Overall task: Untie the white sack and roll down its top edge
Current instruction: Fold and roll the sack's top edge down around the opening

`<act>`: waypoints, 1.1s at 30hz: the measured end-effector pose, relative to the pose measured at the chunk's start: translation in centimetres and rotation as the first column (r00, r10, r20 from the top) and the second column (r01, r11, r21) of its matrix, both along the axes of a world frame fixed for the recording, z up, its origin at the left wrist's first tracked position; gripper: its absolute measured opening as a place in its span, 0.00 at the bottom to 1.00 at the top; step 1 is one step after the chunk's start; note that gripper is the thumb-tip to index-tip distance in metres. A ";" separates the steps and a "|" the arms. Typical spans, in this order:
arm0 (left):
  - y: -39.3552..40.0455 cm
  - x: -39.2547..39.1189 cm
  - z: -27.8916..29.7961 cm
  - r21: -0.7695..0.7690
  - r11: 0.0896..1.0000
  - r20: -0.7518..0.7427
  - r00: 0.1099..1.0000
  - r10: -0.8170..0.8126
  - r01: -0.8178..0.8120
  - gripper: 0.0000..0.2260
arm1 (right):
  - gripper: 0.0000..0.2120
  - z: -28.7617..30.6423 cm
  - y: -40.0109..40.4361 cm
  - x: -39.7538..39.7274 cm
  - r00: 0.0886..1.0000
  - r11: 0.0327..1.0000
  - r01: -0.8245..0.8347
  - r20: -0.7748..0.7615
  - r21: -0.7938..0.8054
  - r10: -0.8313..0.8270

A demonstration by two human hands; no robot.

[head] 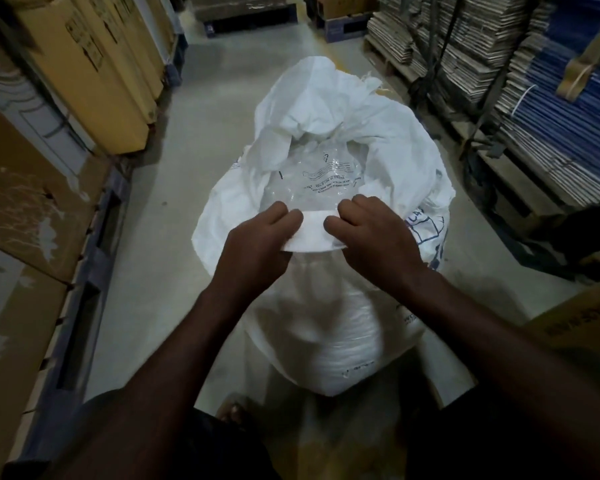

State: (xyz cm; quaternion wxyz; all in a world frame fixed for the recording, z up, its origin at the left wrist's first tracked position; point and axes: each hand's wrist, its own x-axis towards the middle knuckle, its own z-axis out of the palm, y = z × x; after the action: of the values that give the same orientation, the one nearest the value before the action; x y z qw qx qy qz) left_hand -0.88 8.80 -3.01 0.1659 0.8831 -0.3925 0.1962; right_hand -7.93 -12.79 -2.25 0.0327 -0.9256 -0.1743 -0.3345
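A big white woven sack [329, 327] stands on the floor in front of me with its mouth open. Inside the mouth lies clear plastic film with dark print [321, 183]. The far side of the sack's top stands up crumpled [323, 98]. The near top edge is folded outward into a flat white band [314, 233]. My left hand [257, 244] grips the left end of that band, fingers curled over it. My right hand [368, 233] grips the right end the same way. Blue print shows on the sack's right side [426, 226].
Tall cardboard boxes [94, 64] on pallets line the left of the aisle. Stacks of flattened cartons [482, 64] and blue sheets [575, 109] on wooden pallets stand at the right. Another carton [579, 327] sits close at my right. Grey concrete floor [201, 140] runs ahead.
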 end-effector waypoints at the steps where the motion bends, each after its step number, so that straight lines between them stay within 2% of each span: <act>1: -0.2 -0.2 -0.4 0.017 0.997 -0.001 0.997 0.075 -0.075 0.14 | 0.10 -0.3 0.0 0.0 0.997 1.000 -0.026 -0.071 0.008 0.026; 3: -0.4 -0.4 -1.3 0.032 0.984 -0.060 0.982 0.178 -0.176 0.16 | 0.10 -0.9 -0.8 -0.3 0.965 0.997 -0.053 -0.256 0.056 0.066; 5: -0.5 -0.5 -1.9 0.054 0.978 -0.137 0.969 0.205 -0.199 0.20 | 0.14 -1.1 -2.0 -1.1 0.890 0.995 -0.047 -0.448 0.092 0.084; 6: -0.6 -0.7 -1.9 0.066 0.983 -0.177 0.968 0.178 -0.169 0.22 | 0.16 -1.2 -2.6 -1.6 0.856 0.994 -0.031 -0.510 0.100 0.078; 8: -0.8 -1.1 -1.8 0.107 0.992 -0.230 0.969 0.091 -0.068 0.25 | 0.19 -0.8 -3.7 -2.2 0.840 0.993 -0.002 -0.539 0.116 0.064; 10: -1.2 -2.0 -1.4 0.192 0.981 -0.123 0.991 0.062 -0.038 0.28 | 0.24 0.2 -4.6 -2.3 0.825 0.982 0.017 -0.558 0.190 0.093; 12: -2.5 -2.4 -0.7 0.179 0.982 -0.001 0.998 0.070 -0.068 0.31 | 0.30 1.5 -5.5 -2.2 0.773 0.952 0.020 -0.609 0.304 0.178; 13: -3.5 -2.5 -0.2 0.150 0.987 0.006 0.998 0.060 -0.060 0.33 | 0.32 2.1 -5.9 -2.1 0.755 0.944 0.018 -0.624 0.328 0.202; 15: -5.5 -2.6 0.5 0.151 0.989 -0.061 0.998 0.016 -0.007 0.36 | 0.34 3.2 -6.8 -1.9 0.748 0.934 0.014 -0.623 0.356 0.226; 17: -7.3 -2.8 0.7 0.184 0.982 -0.160 0.987 -0.010 0.039 0.36 | 0.31 3.6 -7.8 -1.7 0.761 0.932 0.016 -0.609 0.363 0.225; 21: -8.7 -2.3 0.6 0.216 0.976 -0.279 0.959 0.047 0.015 0.25 | 0.35 2.7 -10.2 -0.5 0.764 0.992 0.104 -0.644 0.071 -0.034; 23: -8.9 -1.9 0.6 0.258 0.966 -0.259 0.962 0.083 -0.014 0.20 | 0.37 2.2 -11.2 0.4 0.756 0.986 0.162 -0.637 -0.038 -0.149; 26: -8.9 -1.9 -0.1 0.263 0.961 -0.179 0.975 0.133 -0.083 0.15 | 0.33 1.6 -11.3 1.2 0.790 0.974 0.224 -0.578 -0.040 -0.206; 28: -8.6 -1.9 -0.8 0.218 0.966 -0.164 0.971 0.175 -0.138 0.18 | 0.29 0.9 -10.7 1.7 0.833 0.970 0.244 -0.508 -0.020 -0.220; 31: -7.4 -1.5 -1.9 0.197 0.959 -0.087 0.970 0.226 -0.206 0.26 | 0.26 0.0 -9.0 2.1 0.864 0.954 0.299 -0.428 0.009 -0.267; 33: -6.6 -1.4 -2.3 0.192 0.963 -0.054 0.977 0.204 -0.191 0.27 | 0.25 -0.1 -7.5 1.9 0.879 0.942 0.335 -0.368 0.027 -0.302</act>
State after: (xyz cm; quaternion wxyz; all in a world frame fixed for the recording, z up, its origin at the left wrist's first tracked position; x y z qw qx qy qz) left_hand -2.26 2.20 -5.30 0.0768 0.9361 -0.3126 0.1420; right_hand -6.02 -20.31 -2.35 0.0500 -0.9845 0.0043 -0.1681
